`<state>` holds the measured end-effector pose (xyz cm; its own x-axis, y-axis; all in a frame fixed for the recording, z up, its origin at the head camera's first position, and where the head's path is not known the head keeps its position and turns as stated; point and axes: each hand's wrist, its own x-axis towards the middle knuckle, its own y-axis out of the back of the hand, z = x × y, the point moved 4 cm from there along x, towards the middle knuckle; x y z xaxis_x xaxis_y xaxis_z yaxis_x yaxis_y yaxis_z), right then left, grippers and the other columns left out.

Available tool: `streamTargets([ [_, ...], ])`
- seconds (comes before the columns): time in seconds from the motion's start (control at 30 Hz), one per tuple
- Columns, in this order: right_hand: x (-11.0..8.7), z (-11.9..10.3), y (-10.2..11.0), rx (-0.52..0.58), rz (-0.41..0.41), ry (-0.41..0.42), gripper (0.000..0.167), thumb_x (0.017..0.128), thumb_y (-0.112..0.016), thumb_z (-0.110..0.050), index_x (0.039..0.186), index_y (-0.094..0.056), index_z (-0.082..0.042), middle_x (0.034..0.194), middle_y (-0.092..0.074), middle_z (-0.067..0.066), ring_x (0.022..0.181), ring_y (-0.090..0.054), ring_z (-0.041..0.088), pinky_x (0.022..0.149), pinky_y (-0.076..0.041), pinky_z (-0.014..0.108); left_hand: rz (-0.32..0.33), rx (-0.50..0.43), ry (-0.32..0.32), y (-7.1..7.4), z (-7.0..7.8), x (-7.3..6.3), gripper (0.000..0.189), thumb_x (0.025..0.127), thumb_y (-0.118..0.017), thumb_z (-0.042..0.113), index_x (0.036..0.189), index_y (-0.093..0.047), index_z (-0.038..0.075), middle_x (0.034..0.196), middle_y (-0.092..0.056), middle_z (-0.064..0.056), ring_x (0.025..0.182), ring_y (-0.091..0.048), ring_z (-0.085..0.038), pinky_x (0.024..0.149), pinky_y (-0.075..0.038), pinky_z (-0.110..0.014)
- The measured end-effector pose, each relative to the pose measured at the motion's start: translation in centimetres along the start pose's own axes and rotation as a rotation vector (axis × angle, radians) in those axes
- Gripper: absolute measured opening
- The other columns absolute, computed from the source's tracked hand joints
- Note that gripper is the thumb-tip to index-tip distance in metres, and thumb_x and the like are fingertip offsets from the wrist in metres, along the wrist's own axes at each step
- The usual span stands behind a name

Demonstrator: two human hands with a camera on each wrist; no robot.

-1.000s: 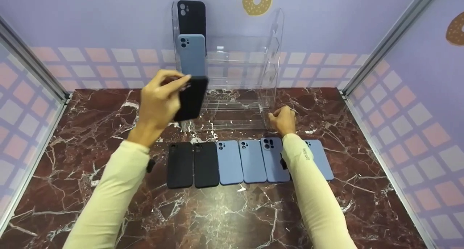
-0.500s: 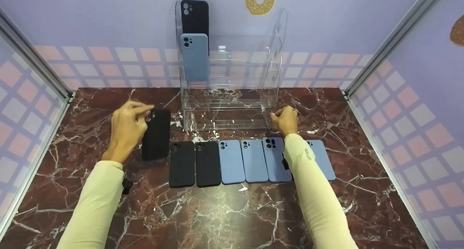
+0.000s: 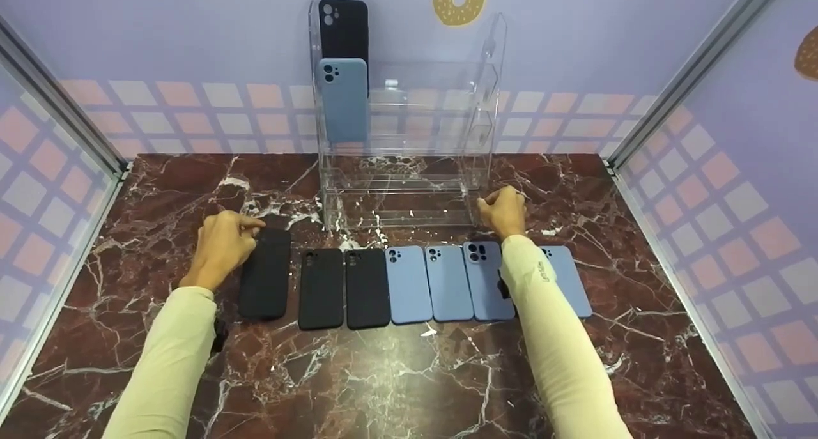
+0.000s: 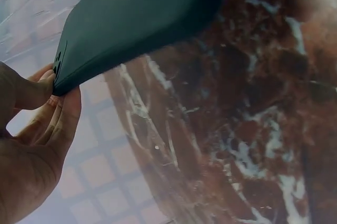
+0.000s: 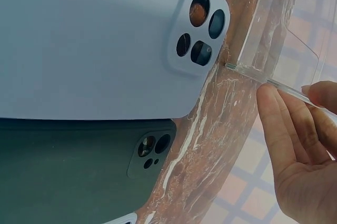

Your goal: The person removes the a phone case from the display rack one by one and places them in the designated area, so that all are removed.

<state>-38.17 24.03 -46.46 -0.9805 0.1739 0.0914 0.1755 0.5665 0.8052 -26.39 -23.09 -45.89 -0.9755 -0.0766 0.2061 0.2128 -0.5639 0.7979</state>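
Note:
My left hand (image 3: 220, 247) pinches a black phone case (image 3: 263, 285) by its upper edge, left of a row of cases. In the left wrist view, the thumb and fingers grip the case (image 4: 137, 19) beside its camera holes. My right hand (image 3: 505, 212) holds the right front edge of a clear tiered display rack (image 3: 402, 184), thumb on one side and fingers on the other, as the right wrist view shows. At the rack's left side, a black case (image 3: 345, 30) stands on the top tier and a light blue case (image 3: 346, 103) below it.
The row has two black cases (image 3: 321, 289), then several blue ones (image 3: 409, 285). Another black case (image 5: 79, 171) shows in the right wrist view, mostly hidden by my right sleeve in the head view. Patterned panels enclose the marbled tabletop (image 3: 396, 381).
My left hand has carried the black case from in front of the rack to the left, then down toward the tabletop beside the row. The right hand has stayed at the rack's edge.

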Motion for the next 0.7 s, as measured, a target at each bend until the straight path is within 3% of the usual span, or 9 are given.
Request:
streamTargets([
  [0.17, 0.0, 0.0, 0.0, 0.004, -0.004, 0.001, 0.025, 0.090, -0.070, -0.023, 0.094, -0.078, 0.000, 0.110, -0.073, 0.021, 0.107, -0.066, 0.043, 0.099, -0.048, 0.053, -0.043, -0.003, 0.021, -0.9, -0.7, -0.2, 0.021, 0.088, -0.063, 0.001, 0.101, -0.080, 0.002, 0.102, -0.074, -0.023, 0.092, -0.069, -0.046, 0.082, -0.050, -0.062],
  [0.37, 0.0, 0.0, 0.1, 0.010, -0.004, 0.003, 0.025, 0.090, -0.070, -0.023, 0.094, -0.078, 0.001, 0.110, -0.073, 0.021, 0.108, -0.066, 0.043, 0.099, -0.048, 0.052, -0.073, -0.008, 0.023, -1.9, -1.3, -0.3, 0.025, 0.084, -0.062, 0.000, 0.101, -0.080, 0.003, 0.101, -0.074, -0.024, 0.093, -0.068, -0.046, 0.083, -0.048, -0.062],
  [0.7, 0.1, 0.0, 0.0, 0.011, -0.003, 0.025, 0.024, 0.091, -0.070, -0.021, 0.091, -0.078, 0.001, 0.107, -0.074, 0.021, 0.108, -0.066, 0.041, 0.099, -0.047, 0.054, -0.128, -0.040, 0.060, -3.1, -2.0, -0.5, 0.023, 0.086, -0.063, 0.000, 0.102, -0.080, 0.002, 0.106, -0.074, -0.022, 0.107, -0.065, -0.049, 0.090, -0.048, -0.063],
])
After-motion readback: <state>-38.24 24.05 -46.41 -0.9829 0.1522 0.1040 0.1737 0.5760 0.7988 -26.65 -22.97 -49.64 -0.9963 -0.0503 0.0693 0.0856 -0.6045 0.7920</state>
